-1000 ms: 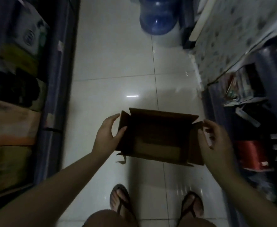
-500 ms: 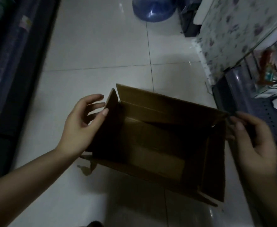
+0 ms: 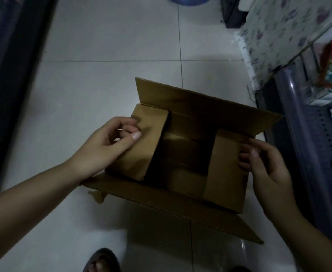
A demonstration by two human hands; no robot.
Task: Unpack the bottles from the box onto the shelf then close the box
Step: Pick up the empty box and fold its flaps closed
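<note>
A brown cardboard box (image 3: 182, 154) sits on the tiled floor in front of me, and no bottle shows inside it. Its two short end flaps are folded inward over the opening. My left hand (image 3: 110, 146) presses down on the left end flap (image 3: 141, 146) with loosely curled fingers. Over on the other side, my right hand (image 3: 265, 165) rests with spread fingers on the right end flap (image 3: 226, 169). The far long flap (image 3: 200, 103) stands up. The near long flap (image 3: 171, 209) lies folded outward toward me.
A dark shelf unit (image 3: 308, 154) with packaged goods runs along the right. Another dark shelf edge (image 3: 8, 75) lines the left. A blue water jug (image 3: 188, 0) stands at the top. A floral-covered surface (image 3: 279, 32) is at the upper right. My sandalled foot (image 3: 102, 260) is below the box.
The view has dropped closer to the box. Both short end flaps, upright before, now lie folded inward under my hands.
</note>
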